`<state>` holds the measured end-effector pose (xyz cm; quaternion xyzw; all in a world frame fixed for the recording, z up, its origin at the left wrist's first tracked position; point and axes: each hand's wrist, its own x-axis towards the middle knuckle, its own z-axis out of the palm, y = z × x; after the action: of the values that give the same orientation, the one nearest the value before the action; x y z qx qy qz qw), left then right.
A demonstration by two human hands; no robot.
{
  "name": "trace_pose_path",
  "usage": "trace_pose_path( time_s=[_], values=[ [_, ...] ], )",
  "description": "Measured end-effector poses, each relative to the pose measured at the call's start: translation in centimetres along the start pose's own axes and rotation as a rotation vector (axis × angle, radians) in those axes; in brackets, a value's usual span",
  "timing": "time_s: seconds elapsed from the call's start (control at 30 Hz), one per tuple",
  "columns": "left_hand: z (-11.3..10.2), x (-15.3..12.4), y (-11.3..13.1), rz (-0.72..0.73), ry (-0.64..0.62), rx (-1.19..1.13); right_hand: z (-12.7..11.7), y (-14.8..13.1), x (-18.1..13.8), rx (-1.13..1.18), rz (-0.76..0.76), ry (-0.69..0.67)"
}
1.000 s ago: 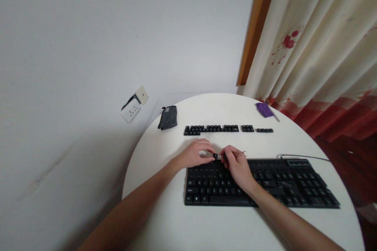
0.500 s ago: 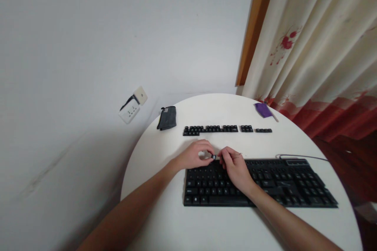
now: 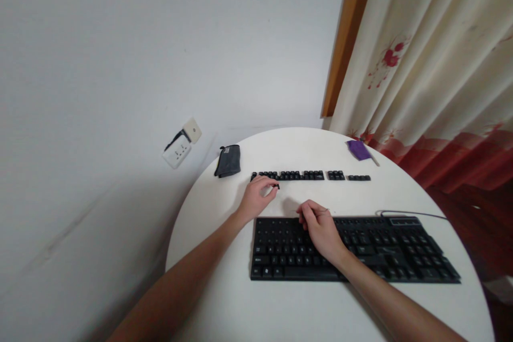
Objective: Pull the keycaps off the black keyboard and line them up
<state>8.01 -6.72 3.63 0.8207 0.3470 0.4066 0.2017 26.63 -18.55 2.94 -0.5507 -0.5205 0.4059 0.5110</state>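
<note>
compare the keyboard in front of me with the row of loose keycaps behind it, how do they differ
The keyboard is one wired board lying nearest the person; the row of loose keycaps lies farther back in separate groups with gaps. The right hand rests on the keyboard, while the left hand pinches a single keycap just in front of the row. Both are black and lie on the white round table.

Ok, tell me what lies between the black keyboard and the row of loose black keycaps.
Head view: mostly bare white round table. Only the left hand, pinching a small black keycap, sits between keyboard and keycap row.
</note>
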Motion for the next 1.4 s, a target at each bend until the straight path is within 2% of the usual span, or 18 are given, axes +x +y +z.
trace_pose_path(
  time_s=[0.13,0.43,1.07,1.4],
  values=[
    [0.1,0.3,-1.3,0.022,0.018,0.095,0.0,0.0,0.0,0.001,-0.006,-0.005],
    [0.5,0.6,-2.1,0.04,-0.101,0.25,0.1,-0.1,0.0,0.018,-0.003,-0.005],
    [1.1,0.5,-1.8,-0.139,0.034,0.449,0.1,0.2,0.0,0.021,-0.006,-0.01],
    [1.0,0.5,-1.8,-0.194,0.052,0.506,0.0,0.5,0.0,0.011,0.004,-0.015]
  ],
)
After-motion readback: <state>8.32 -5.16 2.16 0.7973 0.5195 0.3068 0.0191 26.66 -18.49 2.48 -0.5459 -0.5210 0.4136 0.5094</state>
